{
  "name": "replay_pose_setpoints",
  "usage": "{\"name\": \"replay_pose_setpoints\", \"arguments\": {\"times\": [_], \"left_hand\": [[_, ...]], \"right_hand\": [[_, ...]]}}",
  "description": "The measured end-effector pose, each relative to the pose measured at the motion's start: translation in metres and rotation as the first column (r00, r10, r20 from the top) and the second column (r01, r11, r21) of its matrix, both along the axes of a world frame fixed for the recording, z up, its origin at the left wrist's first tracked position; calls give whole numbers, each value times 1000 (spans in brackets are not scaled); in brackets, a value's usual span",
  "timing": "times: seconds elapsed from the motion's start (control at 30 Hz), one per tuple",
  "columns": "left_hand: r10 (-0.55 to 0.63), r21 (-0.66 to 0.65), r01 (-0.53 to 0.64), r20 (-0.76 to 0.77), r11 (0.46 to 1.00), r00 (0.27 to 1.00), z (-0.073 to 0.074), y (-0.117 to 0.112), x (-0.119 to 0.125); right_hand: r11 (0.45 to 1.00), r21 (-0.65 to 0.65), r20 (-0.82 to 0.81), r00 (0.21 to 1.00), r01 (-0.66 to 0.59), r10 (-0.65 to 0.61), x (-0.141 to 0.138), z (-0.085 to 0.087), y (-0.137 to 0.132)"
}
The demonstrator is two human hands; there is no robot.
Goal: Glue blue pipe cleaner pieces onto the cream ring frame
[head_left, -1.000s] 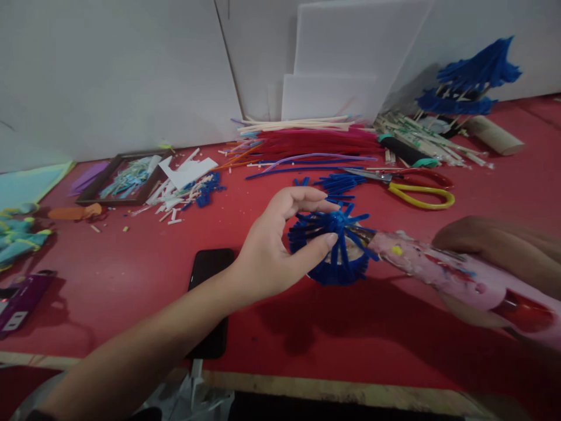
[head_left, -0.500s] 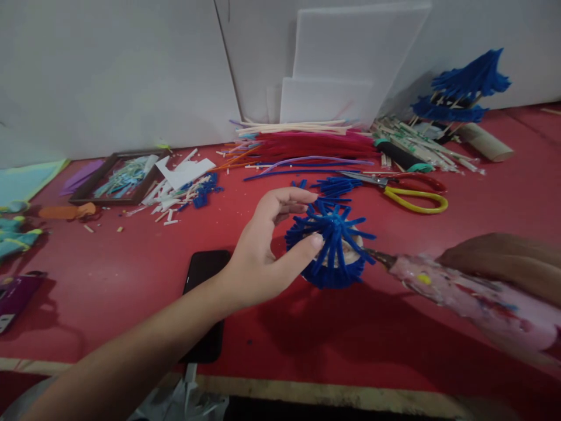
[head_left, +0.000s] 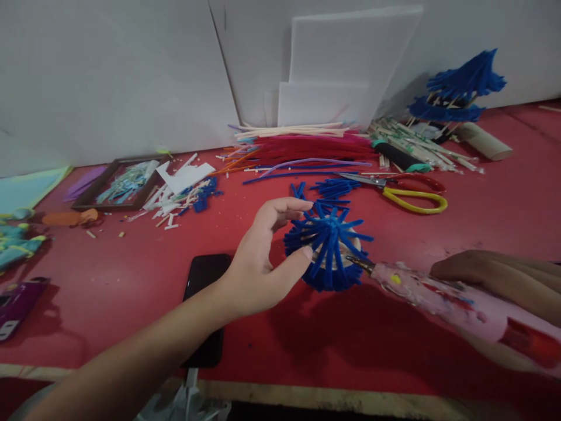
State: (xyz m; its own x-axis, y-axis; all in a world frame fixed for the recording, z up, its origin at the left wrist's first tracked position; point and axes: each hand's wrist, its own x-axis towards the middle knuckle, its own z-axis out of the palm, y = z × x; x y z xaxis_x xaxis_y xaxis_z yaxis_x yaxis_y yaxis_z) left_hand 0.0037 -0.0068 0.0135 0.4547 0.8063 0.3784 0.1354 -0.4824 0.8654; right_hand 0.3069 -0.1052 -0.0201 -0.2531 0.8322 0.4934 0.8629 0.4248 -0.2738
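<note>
Gluing looks under way: left hand (head_left: 258, 263) pinches the blue pipe-cleaner ball (head_left: 326, 245) on the red table (head_left: 131, 280), right hand (head_left: 504, 280) grips the glue gun (head_left: 438, 292), nozzle seemingly touching it. Next squeeze wants fingers clear of the tip.

Dim, soft overhead light casts blurred shadows on the red table (head_left: 109, 292); edges bend and smear.

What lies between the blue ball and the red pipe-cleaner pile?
In the head view, short cut blue pieces lie just beyond the blue ball, then long blue and purple stems before the red pile.
</note>
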Motion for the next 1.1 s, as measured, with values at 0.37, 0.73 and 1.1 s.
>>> {"name": "replay_pose_setpoints", "arguments": {"times": [0.37,0.73,1.1], "left_hand": [[9,4,-8,-9,1000,1000,-2,0,-3],[17,25,-16,-28,1000,999,0,0,-1],[-209,-130,217,69,967,975,-25,25,-18]], "right_hand": [[1000,22,-34,999,-4,5,-12,9,4],[999,27,5,999,-41,41,-6,10,1],[990,111,-1,996,-89,90,25,-20,-7]]}}
